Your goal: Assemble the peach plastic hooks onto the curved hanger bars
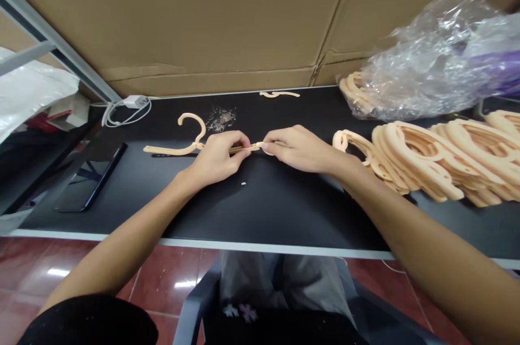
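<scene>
Hanger [190,142] pinched by left hand [219,158] & right hand [298,147] (on black table [260,209]).

My left hand [219,158] and right hand [298,147] cover the hanger's [170,147] middle and right end. Hanger stack [439,163] runs off right edge. Plastic bag [439,58] blurs its contents. Specks [221,118] too small to identify.

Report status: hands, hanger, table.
Left hand and right hand both pinching one hanger, flat on table. Hanger stack right, phone left, both apart.
</scene>
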`<state>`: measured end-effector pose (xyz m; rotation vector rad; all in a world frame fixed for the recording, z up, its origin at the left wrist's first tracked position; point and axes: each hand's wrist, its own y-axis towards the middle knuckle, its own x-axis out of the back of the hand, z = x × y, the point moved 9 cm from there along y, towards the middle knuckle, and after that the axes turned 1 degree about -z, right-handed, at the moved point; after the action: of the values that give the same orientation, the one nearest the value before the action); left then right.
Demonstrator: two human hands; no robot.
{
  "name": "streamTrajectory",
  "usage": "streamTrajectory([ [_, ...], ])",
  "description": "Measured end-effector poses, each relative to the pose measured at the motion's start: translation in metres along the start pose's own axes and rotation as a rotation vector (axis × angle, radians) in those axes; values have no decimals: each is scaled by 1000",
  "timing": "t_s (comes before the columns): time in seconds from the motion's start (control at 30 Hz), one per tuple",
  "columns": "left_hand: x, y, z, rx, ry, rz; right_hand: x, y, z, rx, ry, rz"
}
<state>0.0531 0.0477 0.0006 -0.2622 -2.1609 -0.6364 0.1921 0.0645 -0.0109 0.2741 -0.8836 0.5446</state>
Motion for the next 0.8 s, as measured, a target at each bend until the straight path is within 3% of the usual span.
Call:
streamTrajectory([
  [0.43,-2,-4,-15,-151,-117,-15,-5,0,0,81,170,121],
  [0.8,-6,-6,-12,-139,-144,9,-7,-3,-5,32,6,137],
])
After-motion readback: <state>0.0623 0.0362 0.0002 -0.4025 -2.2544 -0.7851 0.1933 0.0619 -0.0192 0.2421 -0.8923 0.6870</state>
